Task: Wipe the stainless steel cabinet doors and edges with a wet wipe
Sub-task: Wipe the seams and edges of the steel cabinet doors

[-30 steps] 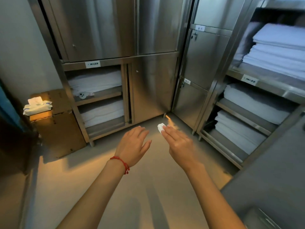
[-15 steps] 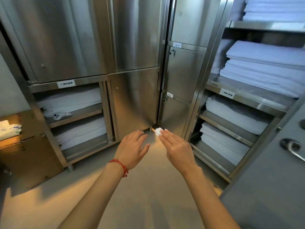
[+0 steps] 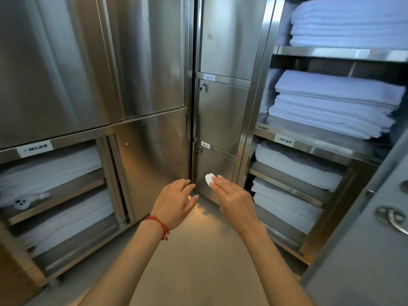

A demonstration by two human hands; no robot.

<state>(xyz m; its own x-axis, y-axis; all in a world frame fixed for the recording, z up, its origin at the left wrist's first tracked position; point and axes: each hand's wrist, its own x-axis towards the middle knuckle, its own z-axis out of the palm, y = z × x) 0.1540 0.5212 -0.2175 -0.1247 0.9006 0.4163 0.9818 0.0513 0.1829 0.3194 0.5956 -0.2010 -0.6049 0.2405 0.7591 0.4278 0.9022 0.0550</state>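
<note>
1. While the right hand [image 3: 234, 199] reaches toward the corner where the 2 cabinets meet, its fingertips pinch a small wadded wet wipe [image 3: 209, 179], which sits in front of the lowest narrow door [image 3: 215, 171]; whether it touches the steel yet cannot be told
2. The left hand [image 3: 174, 204], with a red string bracelet [image 3: 159, 225] at the wrist, hovers just beside it, fingers loose and spread, grasping nothing
3. To wipe well, the wad would likely do better opened out flat under the fingers, since a bunched wipe covers little steel and probably leaves streaks
4. Strokes should probably run top to bottom along the brushed metal, overlapping, then follow the door's edges and the dark vertical gap [image 3: 191, 129] beside it
5. The small lock [image 3: 199, 149] and label [image 3: 205, 145] near the door's top call for care: pass around the label so that it does not lift
6. The free hand could steady the door if it shifts under pressure
7. Folded towels [image 3: 331, 102] on the open shelves at right should stay dry, so keep the wipe on the frame
</note>
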